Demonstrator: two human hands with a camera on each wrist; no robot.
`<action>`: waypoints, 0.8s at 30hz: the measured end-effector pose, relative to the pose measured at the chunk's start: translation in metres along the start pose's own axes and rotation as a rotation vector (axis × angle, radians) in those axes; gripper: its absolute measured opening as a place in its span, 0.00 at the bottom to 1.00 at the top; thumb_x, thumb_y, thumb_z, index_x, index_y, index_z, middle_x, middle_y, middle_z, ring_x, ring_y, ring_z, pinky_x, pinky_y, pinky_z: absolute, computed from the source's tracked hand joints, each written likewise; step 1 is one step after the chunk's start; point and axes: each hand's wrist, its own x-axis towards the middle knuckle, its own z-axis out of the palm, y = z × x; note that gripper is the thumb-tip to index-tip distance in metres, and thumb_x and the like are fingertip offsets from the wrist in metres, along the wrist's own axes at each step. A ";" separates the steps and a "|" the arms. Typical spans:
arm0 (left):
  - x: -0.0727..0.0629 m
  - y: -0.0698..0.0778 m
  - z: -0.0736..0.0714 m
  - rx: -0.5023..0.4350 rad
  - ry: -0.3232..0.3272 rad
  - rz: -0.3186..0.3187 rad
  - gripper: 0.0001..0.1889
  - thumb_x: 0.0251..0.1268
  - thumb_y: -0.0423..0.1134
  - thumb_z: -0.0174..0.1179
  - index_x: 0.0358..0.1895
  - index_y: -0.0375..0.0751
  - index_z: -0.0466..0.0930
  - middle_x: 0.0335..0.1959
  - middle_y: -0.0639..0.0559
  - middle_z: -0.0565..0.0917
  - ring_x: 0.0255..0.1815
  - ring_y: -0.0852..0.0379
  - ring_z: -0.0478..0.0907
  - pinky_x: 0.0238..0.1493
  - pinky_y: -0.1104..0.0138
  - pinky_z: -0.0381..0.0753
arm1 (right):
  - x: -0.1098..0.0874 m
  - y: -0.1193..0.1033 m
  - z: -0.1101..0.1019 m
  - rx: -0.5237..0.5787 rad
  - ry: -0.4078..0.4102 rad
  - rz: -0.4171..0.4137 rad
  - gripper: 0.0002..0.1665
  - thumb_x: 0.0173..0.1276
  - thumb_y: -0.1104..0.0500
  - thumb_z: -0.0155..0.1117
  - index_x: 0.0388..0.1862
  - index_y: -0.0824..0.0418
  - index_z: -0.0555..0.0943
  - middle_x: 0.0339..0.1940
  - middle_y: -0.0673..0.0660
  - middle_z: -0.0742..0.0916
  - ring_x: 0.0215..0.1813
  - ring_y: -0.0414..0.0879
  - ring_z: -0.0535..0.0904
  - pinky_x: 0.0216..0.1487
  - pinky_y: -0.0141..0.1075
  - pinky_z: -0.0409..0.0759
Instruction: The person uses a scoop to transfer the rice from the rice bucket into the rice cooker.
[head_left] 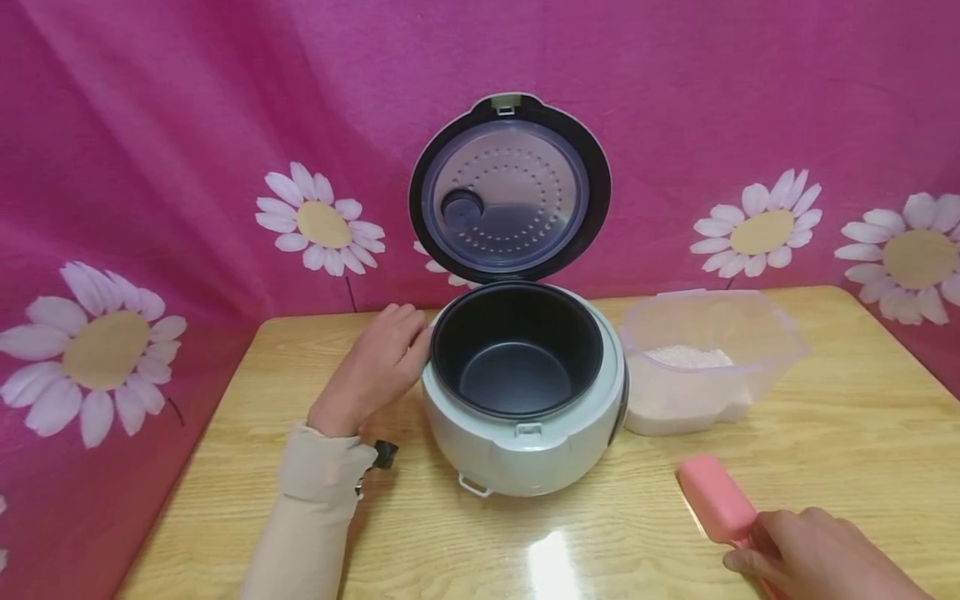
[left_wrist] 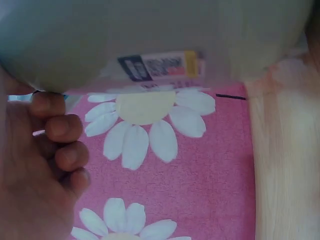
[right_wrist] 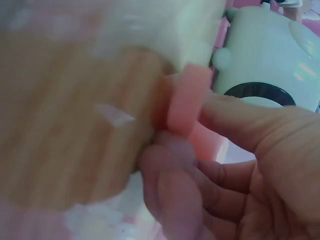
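Note:
A white rice cooker (head_left: 517, 462) stands at the middle of the table, its lid (head_left: 517, 200) raised. Inside sits a dark inner pot (head_left: 517, 379), with no food visible in it. My left hand (head_left: 378, 367) holds the cooker's left side near the rim; in the left wrist view its curled fingers (left_wrist: 62, 127) lie against the body. At the lower right, my right hand (head_left: 821, 554) grips the handle of a pink scoop (head_left: 716, 498), whose rounded back faces up. The pink handle (right_wrist: 189, 100) shows between thumb and fingers in the right wrist view.
Right of the cooker is a translucent plastic container (head_left: 757, 354) holding white rice (head_left: 690, 358). The wooden table (head_left: 862, 417) ends at a pink cloth (head_left: 675, 100) with daisies behind it. A small black piece (head_left: 386, 454) is by the left cuff.

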 end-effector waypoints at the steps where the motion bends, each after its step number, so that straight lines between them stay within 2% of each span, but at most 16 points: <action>1: 0.000 0.000 0.000 0.005 0.008 0.016 0.11 0.76 0.46 0.53 0.47 0.45 0.82 0.40 0.51 0.81 0.45 0.53 0.72 0.51 0.58 0.78 | 0.000 0.000 -0.001 -0.007 0.006 -0.008 0.19 0.66 0.40 0.72 0.28 0.50 0.77 0.18 0.47 0.78 0.23 0.43 0.71 0.29 0.34 0.64; 4: 0.001 -0.001 0.001 0.033 0.036 0.062 0.11 0.77 0.45 0.53 0.47 0.45 0.82 0.39 0.51 0.81 0.44 0.54 0.72 0.51 0.58 0.76 | 0.003 -0.003 -0.002 0.026 -0.045 0.039 0.17 0.66 0.43 0.72 0.31 0.53 0.79 0.19 0.49 0.79 0.25 0.44 0.73 0.31 0.35 0.67; 9: 0.002 -0.001 0.001 0.105 0.072 0.122 0.11 0.77 0.45 0.51 0.45 0.45 0.81 0.38 0.51 0.81 0.43 0.53 0.71 0.52 0.59 0.75 | 0.003 -0.006 -0.005 0.041 -0.055 0.079 0.14 0.66 0.46 0.72 0.34 0.54 0.80 0.20 0.51 0.78 0.25 0.44 0.74 0.31 0.35 0.69; 14: 0.001 0.000 0.000 0.133 0.088 0.135 0.11 0.76 0.45 0.52 0.43 0.44 0.81 0.36 0.51 0.80 0.42 0.53 0.71 0.50 0.60 0.75 | 0.001 -0.010 -0.014 -0.062 0.049 -0.030 0.09 0.66 0.51 0.69 0.35 0.52 0.79 0.19 0.48 0.75 0.24 0.43 0.70 0.29 0.33 0.65; 17: 0.000 -0.001 0.000 0.124 0.079 0.118 0.12 0.77 0.46 0.52 0.45 0.44 0.82 0.37 0.51 0.81 0.43 0.54 0.72 0.51 0.59 0.75 | 0.004 -0.012 -0.019 -0.108 0.062 -0.075 0.08 0.68 0.54 0.70 0.39 0.52 0.78 0.21 0.48 0.75 0.26 0.43 0.70 0.31 0.33 0.68; 20: -0.001 -0.002 0.000 0.117 0.076 0.108 0.12 0.77 0.46 0.52 0.46 0.45 0.82 0.37 0.51 0.81 0.43 0.54 0.72 0.50 0.60 0.75 | 0.008 -0.013 -0.024 -0.116 0.047 -0.095 0.13 0.66 0.57 0.73 0.42 0.53 0.77 0.23 0.47 0.75 0.28 0.42 0.71 0.34 0.33 0.71; 24: -0.002 -0.002 0.001 0.115 0.078 0.112 0.12 0.77 0.46 0.52 0.45 0.44 0.82 0.37 0.51 0.81 0.42 0.53 0.72 0.50 0.60 0.75 | 0.010 -0.013 -0.029 -0.160 0.089 -0.134 0.13 0.66 0.59 0.72 0.42 0.54 0.76 0.24 0.47 0.75 0.29 0.42 0.71 0.34 0.33 0.70</action>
